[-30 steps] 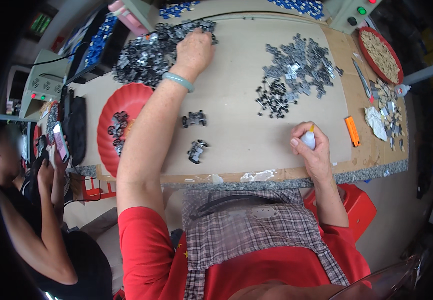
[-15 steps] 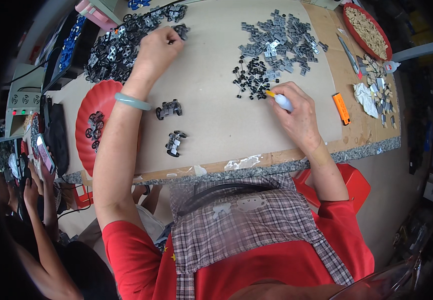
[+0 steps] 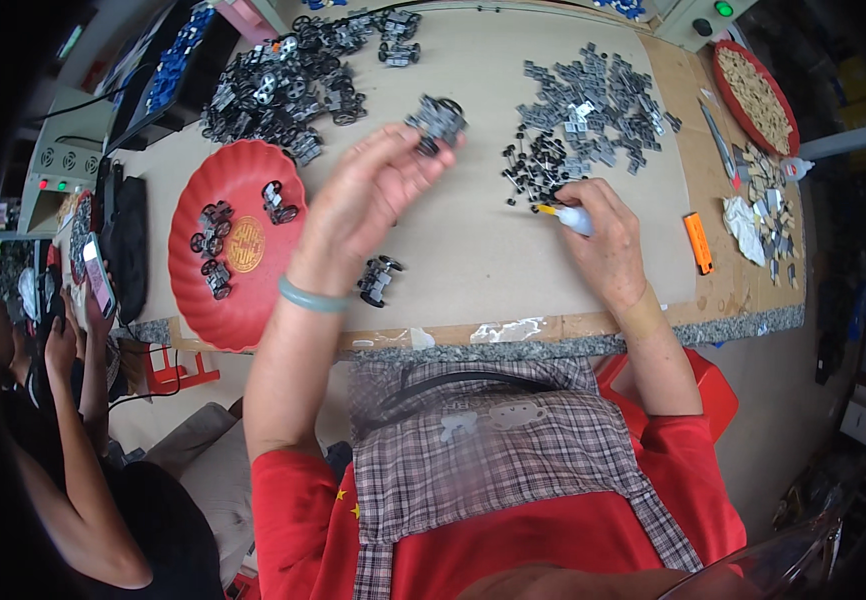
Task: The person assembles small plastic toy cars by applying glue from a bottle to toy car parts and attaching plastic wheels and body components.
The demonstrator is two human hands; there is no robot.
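The left hand [image 3: 368, 200] is raised above the table [image 3: 473, 270] and pinches a small grey wheeled chassis [image 3: 437, 120] between the fingertips; the piece is in the air, clear of the board, between the big heap of assembled wheeled parts [image 3: 288, 80] and the pile of grey flat plates [image 3: 593, 100]. The right hand [image 3: 608, 245] rests low on the table and is closed around a small white applicator bottle [image 3: 571, 216] with a yellow tip (the tip points toward the little black pieces [image 3: 533, 170] just beside it).

To do this step well, I think the chassis should be brought down close to the bottle tip and held steady, with the fingers kept on its sides so the spot to be treated stays free; the right wrist can stay on the table for support, and only a small drop seems wise.

One finished piece [image 3: 378, 280] lies near the table edge; a few more lie in the red scalloped tray [image 3: 253, 300]; an orange utility knife [image 3: 698, 243] lies well to the right.
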